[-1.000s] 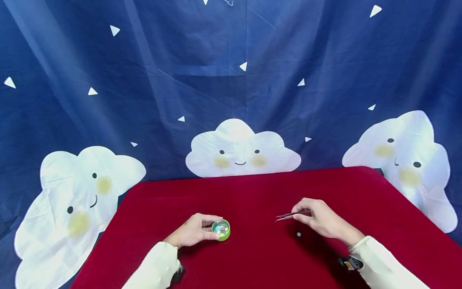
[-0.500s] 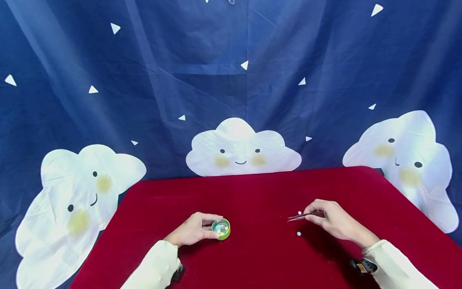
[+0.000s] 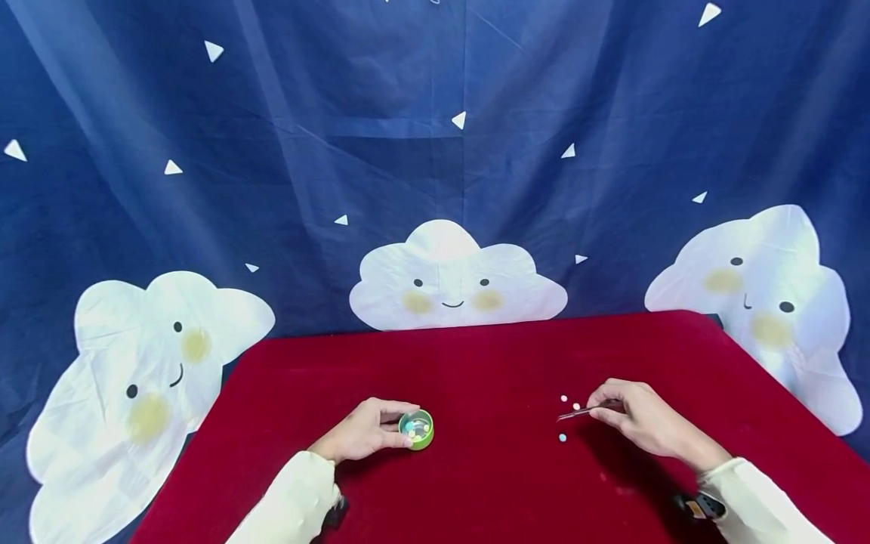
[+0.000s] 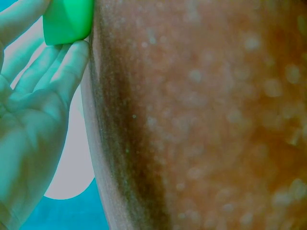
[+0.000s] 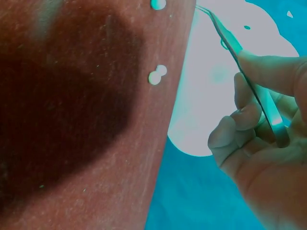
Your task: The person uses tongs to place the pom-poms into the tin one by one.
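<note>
My left hand (image 3: 367, 432) grips a small round green container (image 3: 425, 440) between thumb and fingers, its top facing up. Several small yellow, white and teal pieces show inside it. In the left wrist view the green container (image 4: 69, 21) is at the upper left; whether it touches the cloth, I cannot tell. My right hand (image 3: 635, 419) pinches metal tweezers (image 3: 578, 412), tips pointing left. In the right wrist view the tweezers (image 5: 247, 79) have slightly parted tips with nothing visible between them. Near them lie a teal piece (image 3: 563, 437) and two white pieces (image 3: 563, 398), one partly beside the tweezers.
A dark red cloth (image 3: 476, 491) covers the table. Behind its far edge hangs a blue curtain (image 3: 394, 174) printed with smiling clouds and white triangles. A dark wrist device (image 3: 700, 505) sits at the right sleeve, another (image 3: 336, 514) at the left.
My right hand has moved rightward with the tweezers, past the teal piece. Two white pieces that were hidden by the hand now show. The left hand and green container have stayed put.
</note>
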A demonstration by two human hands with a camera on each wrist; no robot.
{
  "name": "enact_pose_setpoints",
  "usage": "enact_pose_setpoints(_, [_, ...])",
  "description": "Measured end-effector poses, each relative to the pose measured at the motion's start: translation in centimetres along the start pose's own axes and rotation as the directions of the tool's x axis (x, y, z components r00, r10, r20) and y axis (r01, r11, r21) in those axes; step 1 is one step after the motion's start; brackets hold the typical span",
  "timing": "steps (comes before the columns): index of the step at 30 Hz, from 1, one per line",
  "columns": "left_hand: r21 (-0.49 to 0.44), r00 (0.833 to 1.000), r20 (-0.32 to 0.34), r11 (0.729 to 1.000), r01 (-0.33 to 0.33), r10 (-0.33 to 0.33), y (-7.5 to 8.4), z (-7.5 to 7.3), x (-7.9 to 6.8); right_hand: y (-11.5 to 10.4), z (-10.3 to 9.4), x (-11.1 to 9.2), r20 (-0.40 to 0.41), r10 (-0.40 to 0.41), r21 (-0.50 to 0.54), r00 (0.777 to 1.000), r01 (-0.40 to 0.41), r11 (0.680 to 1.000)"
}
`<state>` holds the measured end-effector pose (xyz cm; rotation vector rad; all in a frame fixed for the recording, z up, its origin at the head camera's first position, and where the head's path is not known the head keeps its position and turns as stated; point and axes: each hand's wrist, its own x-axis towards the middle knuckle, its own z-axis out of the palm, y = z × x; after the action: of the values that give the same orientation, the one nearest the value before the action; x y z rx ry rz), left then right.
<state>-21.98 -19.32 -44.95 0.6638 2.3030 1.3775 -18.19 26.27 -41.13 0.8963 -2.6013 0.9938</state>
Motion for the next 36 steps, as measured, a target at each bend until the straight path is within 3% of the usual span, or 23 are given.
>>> enact_pose_setpoints(10, [0.000,1.000,-0.004,1.000,-0.005,0.005,0.17,-0.21,-0.16,0.34,-0.20,-0.72,0.036,0.005,-0.004,0.999,-0.005,1.000])
enact_pose_setpoints(23, [-0.002,1.000,-0.006,1.000,0.014,-0.014,0.28,-0.34,-0.02,0.50,0.09,-0.99,-0.007,-0.044,-0.029,0.999,0.044,0.999])
enact_pose_setpoints(36, [-0.003,1.000,0.001,1.000,0.011,-0.011,-0.01,-0.13,0.04,0.57,0.46,-1.04,0.012,-0.056,-0.091,0.998,0.057,0.994])
